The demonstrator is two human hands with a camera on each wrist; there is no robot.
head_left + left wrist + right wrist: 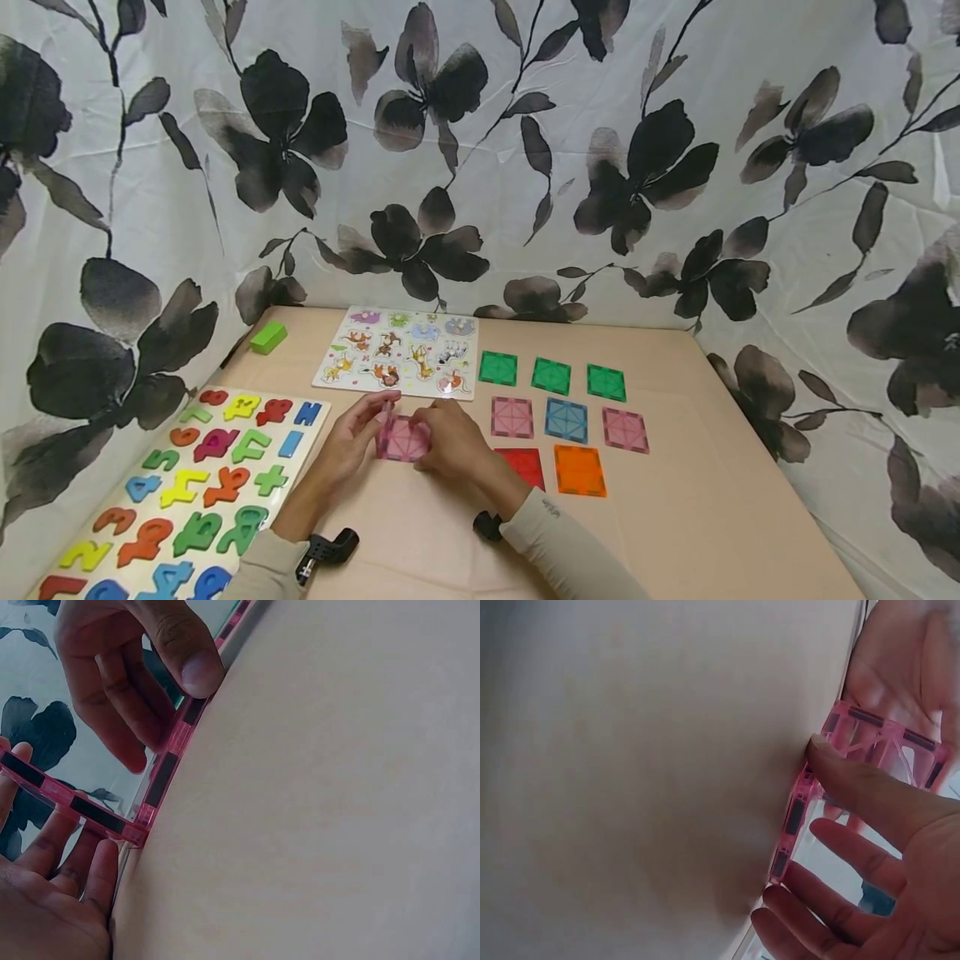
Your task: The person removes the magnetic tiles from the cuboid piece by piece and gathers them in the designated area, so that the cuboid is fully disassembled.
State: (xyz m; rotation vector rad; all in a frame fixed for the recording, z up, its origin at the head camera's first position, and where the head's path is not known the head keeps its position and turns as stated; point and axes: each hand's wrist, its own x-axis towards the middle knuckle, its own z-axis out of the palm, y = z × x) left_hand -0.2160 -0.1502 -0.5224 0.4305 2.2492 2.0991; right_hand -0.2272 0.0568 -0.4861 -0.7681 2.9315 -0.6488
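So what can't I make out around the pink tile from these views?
- Head view: the pink tile is partly covered by the left hand and right hand.
- Left wrist view: the tile's face is cut off by the top edge.
- Right wrist view: blurred, so the tile's contact with the table is unclear.

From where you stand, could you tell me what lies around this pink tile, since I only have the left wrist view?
Observer: Both hands hold the pink tile on the table; eight more tiles lie to its right, starting with a red tile.
Operator: Thank you. Is anything to the left hand's side?
Observer: Yes, a number board lies left of the left hand.
Operator: And beyond the tile?
Observer: An animal puzzle lies just behind it, past the right hand.
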